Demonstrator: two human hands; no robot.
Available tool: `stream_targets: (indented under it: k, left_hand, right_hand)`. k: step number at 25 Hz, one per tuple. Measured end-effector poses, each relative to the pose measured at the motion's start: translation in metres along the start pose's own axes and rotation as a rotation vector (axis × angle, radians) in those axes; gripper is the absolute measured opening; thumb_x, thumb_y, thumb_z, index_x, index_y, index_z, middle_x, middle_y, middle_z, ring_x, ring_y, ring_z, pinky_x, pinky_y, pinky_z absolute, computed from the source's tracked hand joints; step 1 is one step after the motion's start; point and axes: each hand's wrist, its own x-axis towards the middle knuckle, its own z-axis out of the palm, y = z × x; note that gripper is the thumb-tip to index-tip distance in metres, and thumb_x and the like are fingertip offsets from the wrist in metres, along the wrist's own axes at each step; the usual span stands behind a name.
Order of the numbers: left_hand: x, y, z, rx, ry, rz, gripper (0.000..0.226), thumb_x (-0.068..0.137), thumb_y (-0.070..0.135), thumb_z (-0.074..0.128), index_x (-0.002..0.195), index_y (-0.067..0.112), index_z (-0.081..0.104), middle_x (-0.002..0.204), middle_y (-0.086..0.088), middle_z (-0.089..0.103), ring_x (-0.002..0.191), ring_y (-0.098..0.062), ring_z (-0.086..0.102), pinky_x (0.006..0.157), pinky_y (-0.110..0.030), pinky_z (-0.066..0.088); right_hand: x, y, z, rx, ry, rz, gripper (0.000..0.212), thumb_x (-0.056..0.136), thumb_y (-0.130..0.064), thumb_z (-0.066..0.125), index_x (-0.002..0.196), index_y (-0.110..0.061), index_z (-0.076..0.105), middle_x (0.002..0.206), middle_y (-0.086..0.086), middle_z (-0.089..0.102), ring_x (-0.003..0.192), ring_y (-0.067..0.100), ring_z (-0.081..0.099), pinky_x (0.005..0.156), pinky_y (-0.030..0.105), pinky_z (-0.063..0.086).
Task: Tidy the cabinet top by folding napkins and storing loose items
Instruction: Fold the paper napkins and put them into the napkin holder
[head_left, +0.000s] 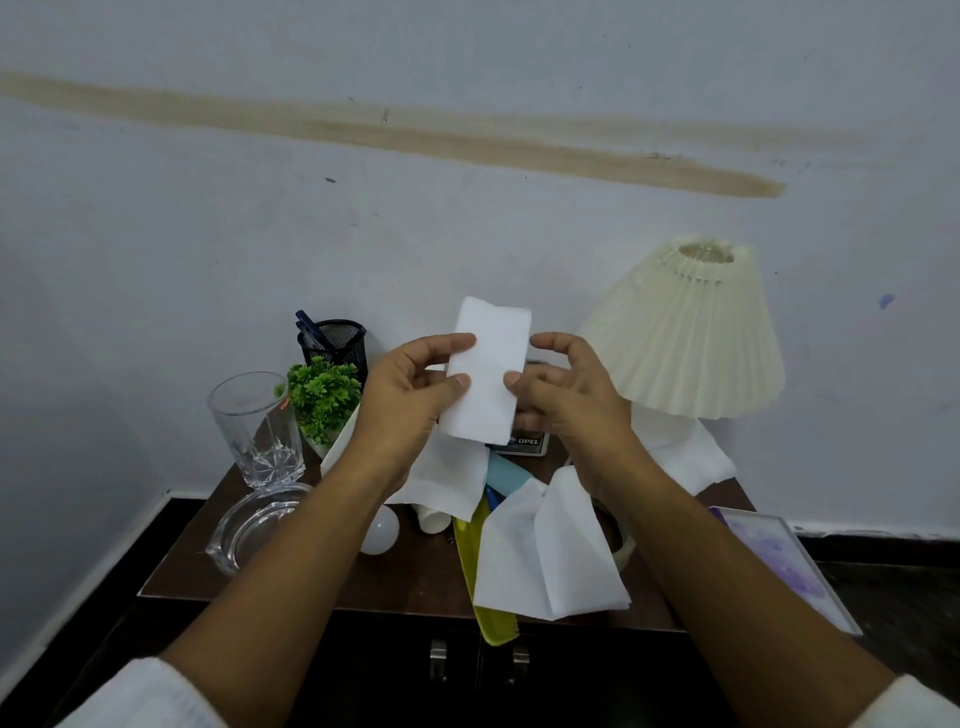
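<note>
Napkins (540, 556) litter brown cabinet top (410, 582) against stained wall (467, 208).

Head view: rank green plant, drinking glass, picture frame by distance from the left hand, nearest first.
From the left hand, which pinches the folded napkin:
1. Green plant, just to its left.
2. Drinking glass, further left, beyond the plant.
3. Picture frame, far right, past the right hand.

Bare tabletop (415, 577) shows only along the front left. At the left edge, glass (254, 431), dish (249, 530) and plant (324, 395) crowd together; the lamp (685, 332) blocks the right; loose napkins (545, 551) cover the middle.
</note>
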Motion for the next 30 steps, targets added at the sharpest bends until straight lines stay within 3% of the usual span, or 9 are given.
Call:
stream_targets:
  k: [3,6,9,12,15,20,23,27,30]
  left_hand:
    - [-0.001,0.000,0.003,0.018,-0.010,0.034,0.041,0.090,-0.005,0.065,0.121,0.022,0.070,0.114,0.006,0.070,0.088,-0.017,0.065,0.079,-0.032,0.061]
    - [0.002,-0.002,0.001,0.028,0.019,0.027,0.035,0.091,-0.003,0.063,0.115,0.022,0.074,0.106,-0.001,0.073,0.089,-0.019,0.067,0.083,-0.035,0.060]
    - [0.003,-0.005,-0.001,0.057,-0.008,0.019,0.032,0.093,-0.001,0.062,0.109,0.022,0.077,0.103,-0.003,0.076,0.099,-0.021,0.070,0.084,-0.036,0.061]
    - [0.003,-0.007,0.000,0.136,-0.078,0.032,0.032,0.094,-0.002,0.060,0.110,0.020,0.077,0.108,0.006,0.075,0.102,-0.011,0.069,0.082,-0.026,0.057]
    - [0.009,-0.010,0.000,0.203,-0.069,0.052,0.035,0.095,-0.001,0.059,0.117,0.021,0.075,0.114,0.007,0.074,0.105,-0.009,0.067,0.091,-0.028,0.056]
    - [0.017,-0.016,0.007,0.198,-0.104,0.055,0.041,0.098,-0.003,0.054,0.130,0.020,0.067,0.131,0.008,0.065,0.116,-0.003,0.062,0.098,-0.022,0.053]
    - [0.024,-0.017,0.011,0.273,-0.128,0.098,0.040,0.099,-0.002,0.052,0.132,0.017,0.064,0.132,0.011,0.063,0.112,0.005,0.060,0.094,-0.014,0.052]
    - [0.043,-0.020,0.014,0.472,-0.119,0.201,0.040,0.099,0.000,0.051,0.135,0.016,0.062,0.137,0.009,0.056,0.121,-0.004,0.051,0.093,0.000,0.038]
    - [0.055,-0.032,0.017,0.641,-0.110,0.225,0.043,0.100,0.003,0.052,0.139,0.020,0.058,0.145,0.005,0.054,0.134,-0.011,0.042,0.112,-0.020,0.035]
  right_hand:
    - [0.001,0.002,0.001,-0.113,0.045,-0.101,0.024,0.087,0.008,0.065,0.104,-0.005,0.053,0.101,0.015,0.071,0.085,0.028,0.073,0.062,0.031,0.062]
    - [0.002,0.000,0.000,-0.212,-0.017,-0.104,0.014,0.088,0.008,0.064,0.090,-0.005,0.069,0.102,0.016,0.071,0.084,0.028,0.069,0.064,0.028,0.061]
    - [0.003,0.002,0.000,-0.313,0.021,-0.118,0.023,0.093,0.001,0.064,0.106,-0.014,0.075,0.105,0.008,0.073,0.087,0.024,0.072,0.065,0.022,0.060]
    - [0.006,0.004,-0.001,-0.390,0.098,-0.197,0.030,0.094,-0.007,0.064,0.118,-0.024,0.072,0.095,0.006,0.074,0.084,0.019,0.073,0.070,0.029,0.063]
    - [0.007,0.000,-0.004,-0.472,0.036,-0.191,0.025,0.095,-0.008,0.064,0.113,-0.023,0.075,0.081,-0.002,0.071,0.068,0.004,0.067,0.059,0.015,0.053]
    - [0.018,0.002,-0.007,-0.546,0.044,-0.165,0.032,0.099,-0.007,0.058,0.127,-0.018,0.068,0.112,0.001,0.072,0.100,0.014,0.069,0.086,0.024,0.058]
    - [0.024,0.004,-0.010,-0.683,0.056,-0.234,0.044,0.098,-0.005,0.056,0.141,-0.017,0.056,0.135,0.001,0.061,0.116,0.010,0.057,0.097,0.019,0.045]
    - [0.030,0.011,-0.006,-0.957,-0.012,-0.311,0.053,0.100,-0.008,0.052,0.152,-0.017,0.041,0.155,-0.003,0.041,0.133,0.014,0.048,0.095,0.011,0.030]
    - [0.034,0.015,-0.004,-1.073,-0.037,-0.313,0.055,0.101,-0.012,0.052,0.153,-0.018,0.036,0.159,-0.003,0.037,0.131,0.017,0.051,0.088,0.013,0.031]
